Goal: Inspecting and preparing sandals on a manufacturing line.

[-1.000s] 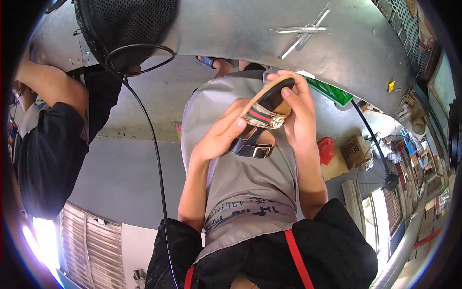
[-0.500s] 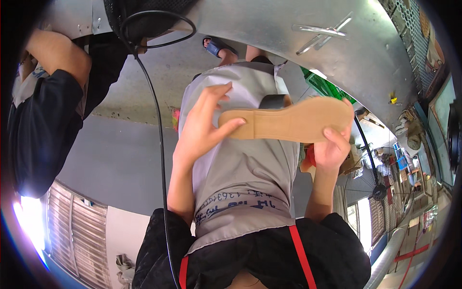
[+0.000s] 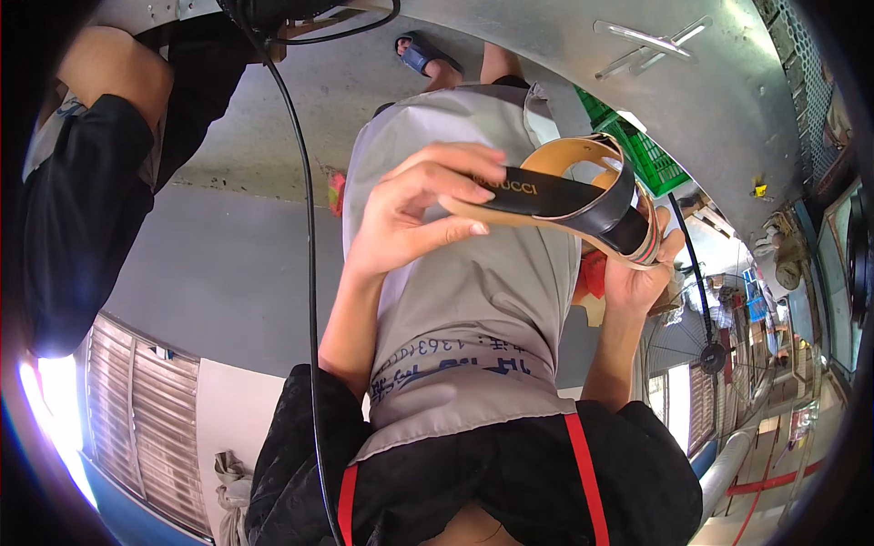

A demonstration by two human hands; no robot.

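Observation:
A sandal [image 3: 560,217] with a black insole, a wide black strap, a tan sole edge and a striped band at the toe is held in front of my lap. My right hand [image 3: 640,268] grips its toe end, fingers partly hidden behind it. At the heel end, my left hand [image 3: 410,205] has its fingers over the insole and its thumb under the sole edge. The sandal lies sideways, insole tilted toward me, strap loop standing up.
Ahead is a metal table [image 3: 728,100] with crossed metal strips [image 3: 654,45]. Below its edge stands a green crate [image 3: 651,159]. A black cable [image 3: 305,209] hangs at my left. Another person's dark sleeve [image 3: 91,209] is at far left. A fan [image 3: 713,355] stands at right.
The sandal has turned over from its plain tan underside to its insole and straps. My left fingers have come down onto the heel end; my right hand stays at the toe.

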